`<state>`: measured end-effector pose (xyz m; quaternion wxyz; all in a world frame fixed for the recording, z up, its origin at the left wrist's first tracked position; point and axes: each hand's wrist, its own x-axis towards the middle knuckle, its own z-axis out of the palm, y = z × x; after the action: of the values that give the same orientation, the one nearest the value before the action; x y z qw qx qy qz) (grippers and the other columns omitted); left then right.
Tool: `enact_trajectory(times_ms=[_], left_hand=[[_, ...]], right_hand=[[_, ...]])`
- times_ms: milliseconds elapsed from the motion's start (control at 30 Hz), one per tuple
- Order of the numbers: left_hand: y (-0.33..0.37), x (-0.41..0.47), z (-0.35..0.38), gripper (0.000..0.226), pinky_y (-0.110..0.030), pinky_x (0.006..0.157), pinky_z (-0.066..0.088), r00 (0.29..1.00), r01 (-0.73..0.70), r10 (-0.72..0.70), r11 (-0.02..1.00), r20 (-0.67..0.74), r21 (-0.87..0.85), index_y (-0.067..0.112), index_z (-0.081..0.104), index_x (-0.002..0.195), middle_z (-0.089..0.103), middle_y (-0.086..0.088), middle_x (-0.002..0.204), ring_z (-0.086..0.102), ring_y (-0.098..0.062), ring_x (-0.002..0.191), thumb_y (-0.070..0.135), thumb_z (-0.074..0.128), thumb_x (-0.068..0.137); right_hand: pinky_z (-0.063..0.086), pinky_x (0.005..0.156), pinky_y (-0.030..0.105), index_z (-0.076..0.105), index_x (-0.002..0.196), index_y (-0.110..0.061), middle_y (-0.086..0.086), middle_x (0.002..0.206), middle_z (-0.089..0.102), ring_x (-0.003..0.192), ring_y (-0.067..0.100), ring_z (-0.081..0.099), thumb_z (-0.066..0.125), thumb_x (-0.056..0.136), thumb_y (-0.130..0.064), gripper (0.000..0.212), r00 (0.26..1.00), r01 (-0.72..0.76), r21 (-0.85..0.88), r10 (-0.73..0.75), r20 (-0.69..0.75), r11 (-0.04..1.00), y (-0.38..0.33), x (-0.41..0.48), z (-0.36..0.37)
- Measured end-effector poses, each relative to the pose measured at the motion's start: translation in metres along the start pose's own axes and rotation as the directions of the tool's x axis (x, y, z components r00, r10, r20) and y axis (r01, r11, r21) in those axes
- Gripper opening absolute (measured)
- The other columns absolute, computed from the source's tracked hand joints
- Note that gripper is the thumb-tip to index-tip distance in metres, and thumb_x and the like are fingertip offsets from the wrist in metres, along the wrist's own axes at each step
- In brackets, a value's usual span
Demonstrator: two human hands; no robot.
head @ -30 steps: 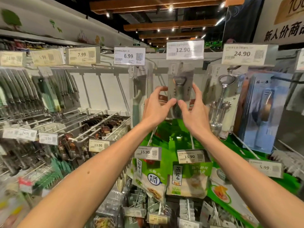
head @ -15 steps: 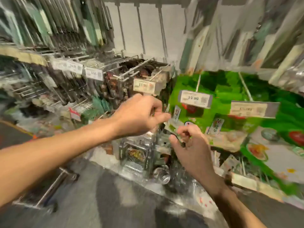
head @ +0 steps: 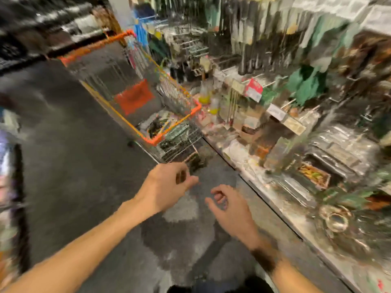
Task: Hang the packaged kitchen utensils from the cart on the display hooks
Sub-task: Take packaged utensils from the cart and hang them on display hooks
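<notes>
Packaged kitchen utensils (head: 157, 124) are lying in a blurred heap in the near end of the cart (head: 155, 141), well ahead of both hands, and neither hand is holding one. The left fingers (head: 183, 173) are hanging loosely curled, with the thumb tip reaching close to the forefinger and nothing showing between them. The right fingers (head: 220, 192) are likewise bending inward in a relaxed, empty curl. The left hand (head: 167, 186) and the right hand (head: 232, 210) are hovering a little apart over the dark grey floor (head: 84, 166), the left one slightly further forward and nearer the cart's lower wire rack (head: 179, 144). A second ago both hands were raised to a hanging pack on the upper row. Half a second ago they were passing the green packs lower on the display. Now they are sitting lower and out in the aisle, clear of the shelving. The view is also swinging left and down, so the orange-rimmed cart is coming into sight beside the display, where before only the racks were showing. The display hooks (head: 264, 78) and their goods are streaking along the right side, too smeared to read.
</notes>
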<state>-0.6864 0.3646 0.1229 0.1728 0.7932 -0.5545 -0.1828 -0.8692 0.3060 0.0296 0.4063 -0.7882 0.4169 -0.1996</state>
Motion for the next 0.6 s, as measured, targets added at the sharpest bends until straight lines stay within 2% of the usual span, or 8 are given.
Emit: enact_trajectory(times_ms=[100,233,367,467,533,600], left_hand=[[-0.058,0.021,-0.014,0.018,-0.024,0.062,0.035,0.997,0.074,-0.074,0.997,-0.018,-0.036,0.023,0.07,0.082,0.06,0.007,0.063,0.049,-0.003,0.059,0.04,0.067,0.088],[-0.128,0.06,-0.029,0.011,-0.03,0.068,0.044,0.979,0.18,-0.192,0.973,-0.071,-0.147,0.021,0.071,0.085,0.064,0.006,0.066,0.054,-0.01,0.064,0.031,0.068,0.087],[-0.194,0.113,-0.035,0.007,-0.028,0.068,0.045,0.946,0.28,-0.309,0.931,-0.097,-0.233,0.026,0.069,0.08,0.066,0.007,0.067,0.057,-0.006,0.063,0.027,0.069,0.087],[-0.239,0.159,-0.041,0.007,-0.031,0.073,0.049,0.923,0.345,-0.376,0.9,-0.077,-0.265,0.029,0.069,0.081,0.069,0.005,0.075,0.064,-0.015,0.075,0.027,0.07,0.088],[-0.266,0.191,-0.048,0.004,-0.029,0.075,0.047,0.913,0.369,-0.4,0.891,-0.076,-0.265,0.022,0.073,0.088,0.065,0.008,0.074,0.064,-0.017,0.079,0.025,0.071,0.089],[-0.29,0.223,-0.056,0.008,-0.027,0.075,0.046,0.903,0.399,-0.427,0.872,-0.044,-0.283,0.02,0.073,0.094,0.064,0.011,0.075,0.064,-0.016,0.08,0.026,0.069,0.091]], right_hand=[[0.044,0.073,0.027,0.066,0.084,-0.026,-0.008,0.08,0.062,0.077,0.01,0.058,0.054,0.082,-0.051,0.028,0.994,0.054,-0.095,-0.044,0.104,0.994,-0.028,0.041,0.048],[0.047,0.077,0.032,0.066,0.087,-0.025,-0.006,0.084,0.062,0.081,0.012,0.059,0.063,0.085,-0.044,0.019,0.97,0.095,-0.122,-0.064,0.235,0.988,-0.057,0.106,0.094],[0.051,0.076,0.037,0.062,0.085,-0.027,-0.011,0.071,0.054,0.07,0.01,0.053,0.065,0.082,-0.041,0.015,0.965,0.02,-0.044,-0.008,0.263,0.999,-0.072,0.185,0.139],[0.052,0.069,0.041,0.063,0.077,-0.021,-0.013,0.058,0.046,0.061,0.01,0.046,0.063,0.078,-0.039,0.018,0.976,0.004,0.015,-0.007,0.216,1.0,-0.077,0.249,0.172],[0.05,0.066,0.038,0.064,0.077,-0.021,-0.012,0.057,0.049,0.059,0.01,0.048,0.068,0.082,-0.032,0.013,0.978,-0.029,0.026,0.023,0.208,0.999,-0.083,0.293,0.189],[0.05,0.068,0.034,0.065,0.081,-0.022,-0.009,0.066,0.062,0.067,0.013,0.059,0.066,0.087,-0.029,0.01,0.964,-0.093,-0.026,0.096,0.248,0.995,-0.092,0.335,0.203]])
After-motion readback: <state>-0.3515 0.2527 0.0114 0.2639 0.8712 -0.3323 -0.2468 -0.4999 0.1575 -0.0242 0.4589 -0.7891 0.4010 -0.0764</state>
